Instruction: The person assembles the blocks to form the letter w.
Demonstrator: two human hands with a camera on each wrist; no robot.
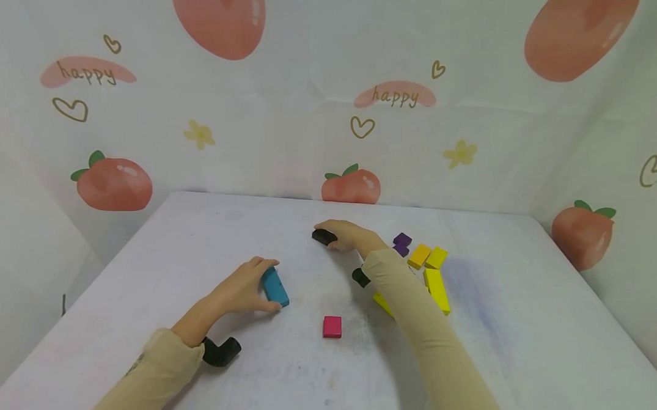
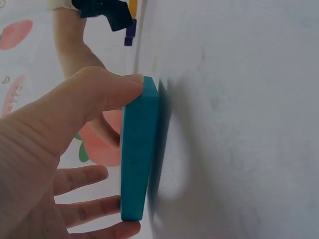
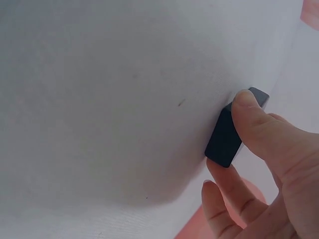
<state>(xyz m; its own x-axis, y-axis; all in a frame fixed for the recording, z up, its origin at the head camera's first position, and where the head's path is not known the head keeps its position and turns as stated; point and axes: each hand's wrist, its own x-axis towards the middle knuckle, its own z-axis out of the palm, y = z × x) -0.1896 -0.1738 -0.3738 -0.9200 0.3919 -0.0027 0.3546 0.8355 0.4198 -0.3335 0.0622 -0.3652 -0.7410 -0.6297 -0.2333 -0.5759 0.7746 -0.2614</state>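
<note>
My left hand (image 1: 241,288) holds a blue rectangular block (image 1: 275,286) lengthwise, left of the table's middle. In the left wrist view, the thumb presses one end of this block (image 2: 137,159) and a fingertip sits at the other end; a shadow falls close beside it. Farther back, my right hand (image 1: 350,235) grips a black block (image 1: 324,236). Seen from the right wrist, the thumb lies over the black block (image 3: 224,138), with fingers behind and under its edge. A small red square block (image 1: 332,327) lies between the two forearms, touched by neither hand.
Right of my right forearm lie several yellow blocks (image 1: 437,290), an orange block (image 1: 419,256) and purple blocks (image 1: 402,239). The forearm partly covers this group. A printed cloth (image 1: 289,105) hangs behind the white table (image 1: 240,219). Black wrist cameras (image 1: 222,352) are strapped below both hands.
</note>
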